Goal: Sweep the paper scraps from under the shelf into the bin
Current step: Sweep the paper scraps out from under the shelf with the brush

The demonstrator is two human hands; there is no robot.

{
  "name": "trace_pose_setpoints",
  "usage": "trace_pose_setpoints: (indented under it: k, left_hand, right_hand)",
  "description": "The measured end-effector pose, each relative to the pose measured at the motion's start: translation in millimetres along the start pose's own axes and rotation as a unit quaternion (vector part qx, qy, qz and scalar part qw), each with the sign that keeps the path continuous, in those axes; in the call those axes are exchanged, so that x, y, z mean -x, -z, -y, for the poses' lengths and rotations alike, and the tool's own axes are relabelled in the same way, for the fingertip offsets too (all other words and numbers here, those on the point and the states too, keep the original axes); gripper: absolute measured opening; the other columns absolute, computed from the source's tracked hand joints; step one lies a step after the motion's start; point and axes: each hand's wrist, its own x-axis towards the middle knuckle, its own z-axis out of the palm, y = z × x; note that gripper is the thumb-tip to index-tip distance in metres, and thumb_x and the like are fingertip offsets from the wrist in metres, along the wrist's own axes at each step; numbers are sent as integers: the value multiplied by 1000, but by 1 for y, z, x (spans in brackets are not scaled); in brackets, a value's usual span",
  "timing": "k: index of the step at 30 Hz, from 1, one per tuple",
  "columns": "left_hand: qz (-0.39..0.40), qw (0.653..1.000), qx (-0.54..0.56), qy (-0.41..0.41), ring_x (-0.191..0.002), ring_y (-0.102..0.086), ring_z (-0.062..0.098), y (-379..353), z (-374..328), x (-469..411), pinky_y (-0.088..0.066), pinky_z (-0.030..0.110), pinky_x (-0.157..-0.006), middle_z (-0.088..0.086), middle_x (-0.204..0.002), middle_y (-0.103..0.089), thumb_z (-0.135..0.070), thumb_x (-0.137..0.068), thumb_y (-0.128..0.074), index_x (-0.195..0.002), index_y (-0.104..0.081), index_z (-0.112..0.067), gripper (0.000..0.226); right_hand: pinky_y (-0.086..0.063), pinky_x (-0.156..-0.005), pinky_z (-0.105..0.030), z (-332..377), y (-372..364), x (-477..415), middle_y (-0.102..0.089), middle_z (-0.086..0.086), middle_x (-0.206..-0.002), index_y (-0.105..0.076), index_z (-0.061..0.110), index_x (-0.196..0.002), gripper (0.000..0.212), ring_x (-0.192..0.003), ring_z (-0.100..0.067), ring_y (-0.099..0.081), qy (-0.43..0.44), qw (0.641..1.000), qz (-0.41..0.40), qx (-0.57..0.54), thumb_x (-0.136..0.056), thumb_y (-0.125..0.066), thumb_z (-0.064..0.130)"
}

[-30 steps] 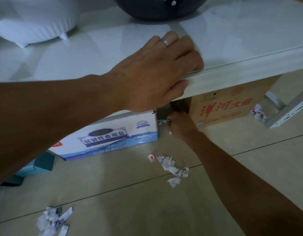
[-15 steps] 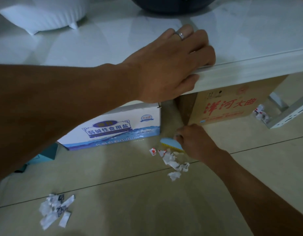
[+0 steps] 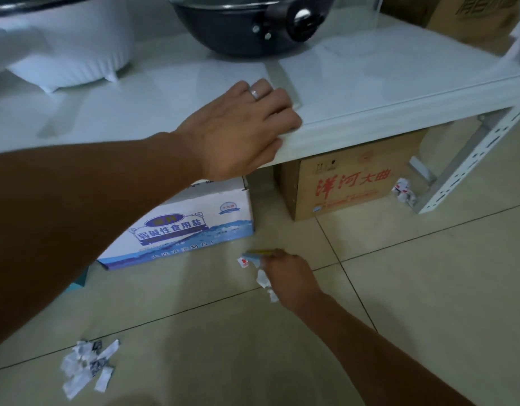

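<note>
1. Our right hand (image 3: 285, 272) is low on the floor, clenched around a small blue brush (image 3: 257, 254) whose head pokes out to its left.
2. Touching that hand on its left lie the paper scraps (image 3: 263, 278), trailing toward us.
3. Our left hand (image 3: 244, 130) grips the shelf (image 3: 370, 118) edge, bracing.
4. More scraps (image 3: 402, 190) sit by the brown box (image 3: 349, 183), and a pile (image 3: 86, 363) lies near left; no bin in view.
</note>
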Motion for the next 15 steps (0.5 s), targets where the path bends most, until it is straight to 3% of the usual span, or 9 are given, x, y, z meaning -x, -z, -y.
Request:
trace_pose_setpoints:
  k: [2,4,8,10,12,15]
  left_hand:
    - [16,1000,-18,-5,-107,-48,31,1,-2,0,-41,45,-86,11,-126,-52,-32,-98,-34,-130,-45,-15,38]
    - [27,999,-28,-5,-106,-49,32,3,-3,-1,-40,45,-85,12,-126,-52,-32,-98,-33,-130,-44,-14,38]
    - [46,999,-24,-4,-107,-50,34,7,-4,-3,-40,44,-86,14,-126,-52,-33,-99,-33,-133,-45,-12,41]
    - [57,998,-20,-12,-109,-51,33,8,-5,-4,-41,44,-87,15,-128,-52,-34,-100,-32,-134,-45,-11,43]
    - [61,998,-4,-7,-110,-50,33,8,-7,-6,-41,45,-88,15,-128,-53,-36,-98,-32,-132,-47,-11,44]
    - [54,998,20,-6,-112,-48,32,13,-22,-29,-41,48,-91,14,-128,-52,-40,-92,-34,-132,-47,-13,49]
  right_hand:
    - [-43,-39,-21,-3,2,16,-61,1,-62,-67,22,-68,25,-41,-18,-60,28,999,17,0,-49,-82,18]
    - [-38,-35,-20,-18,3,37,-57,3,-58,-64,24,-67,29,-38,-16,-56,14,1000,-23,0,-45,-80,15]
    - [-46,-43,-24,-43,1,74,-63,2,-66,-70,24,-84,22,-48,-19,-63,-48,995,-82,-31,-64,-75,14]
    - [-48,-47,-25,-51,3,92,-64,4,-70,-71,26,-94,16,-53,-17,-63,-76,985,-132,-84,-81,-61,25]
    - [-48,-51,-28,-60,16,111,-64,5,-73,-68,27,-99,26,-57,-15,-61,-137,956,-185,-180,-92,-44,33]
    - [-46,-53,-28,-88,38,140,-64,7,-66,-69,28,-91,18,-55,-9,-58,-257,863,-283,-329,-94,-51,27]
